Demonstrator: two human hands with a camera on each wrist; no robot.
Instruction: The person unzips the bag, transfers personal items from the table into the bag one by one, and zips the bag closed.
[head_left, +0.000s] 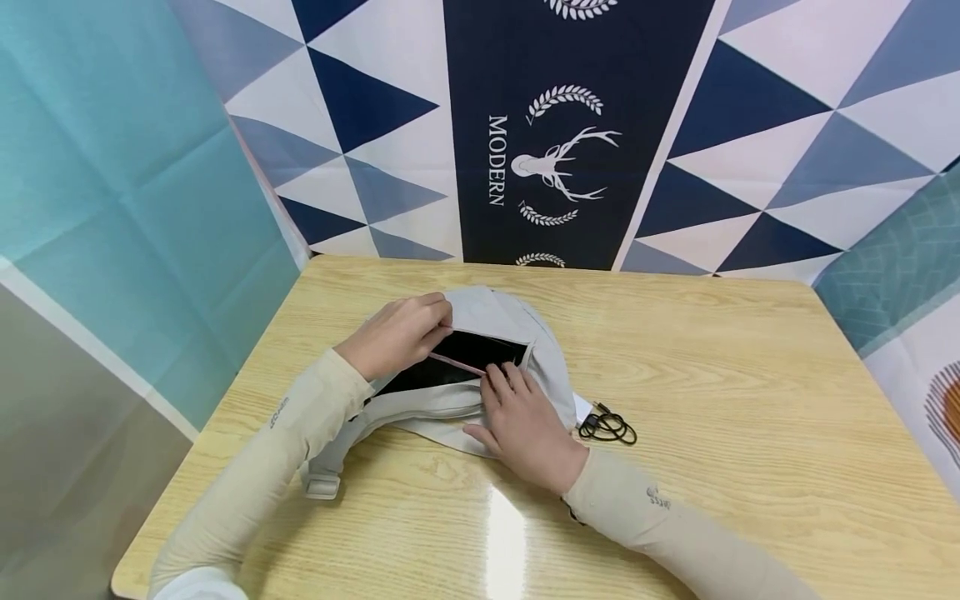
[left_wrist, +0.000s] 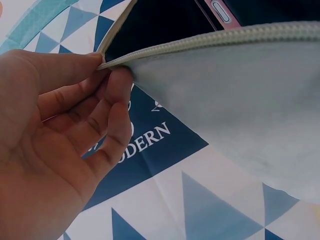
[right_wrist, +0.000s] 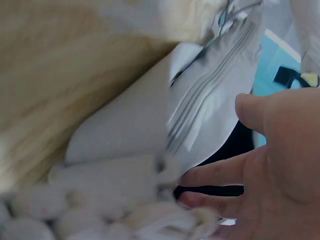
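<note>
A light grey sling bag [head_left: 551,379] lies on the table with its zipped mouth spread wide and its black lining showing. The left hand [head_left: 405,329] pinches the rim beside the zipper [left_wrist: 200,42] between thumb and fingers. Inside the opening is a pink-edged flat thing [head_left: 459,364] that looks like a phone; a side button [left_wrist: 220,11] shows in the left wrist view. My right hand [head_left: 525,421] lies over the near side of the bag, its fairly straight fingers [right_wrist: 220,172] reaching to the opening at the pink edge. Their tips are partly hidden in the right wrist view.
A coiled black cable [head_left: 609,425] lies right of the bag, beside a white flat item [head_left: 582,408] partly under it. The bag's strap buckle [head_left: 322,487] rests at the near left. A patterned cloth [head_left: 555,167] hangs behind the wooden table [head_left: 750,400].
</note>
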